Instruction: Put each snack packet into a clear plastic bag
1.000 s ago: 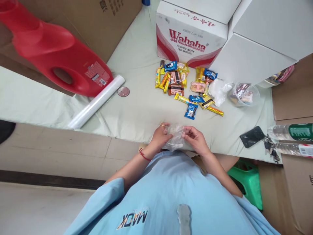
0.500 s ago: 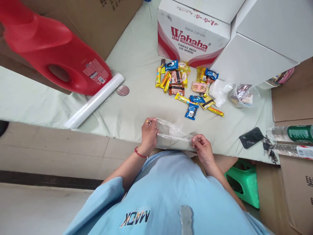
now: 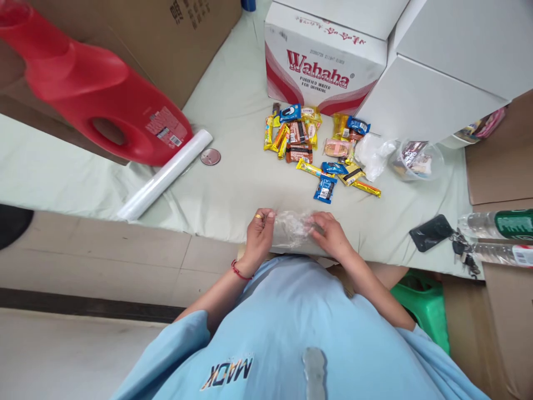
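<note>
Between my hands, just above the front edge of the table, is a thin clear plastic bag (image 3: 290, 229), crumpled along its upper part. My left hand (image 3: 260, 233) is closed in a pinch on the bag's left side; a ring and a red bracelet show on this side. On the bag's right side my right hand (image 3: 330, 233) also pinches the film, its fingertips partly covered by the plastic. Beyond my hands lie wrapped snacks in two loose groups, with a blue snack packet (image 3: 325, 189) the nearest.
A roll of clear plastic (image 3: 166, 175) lies at left beside a red jug (image 3: 112, 100) and a round disc (image 3: 210, 156). At right are a clear tub (image 3: 416, 161), crumpled white plastic (image 3: 375, 155), a phone (image 3: 431, 233), keys (image 3: 462, 250) and bottles (image 3: 495, 225). A Wahaha box (image 3: 325, 61) stands behind.
My right hand has moved left and a little up, closer to my left hand. The bag, stretched wide before, is now bunched up between them.
</note>
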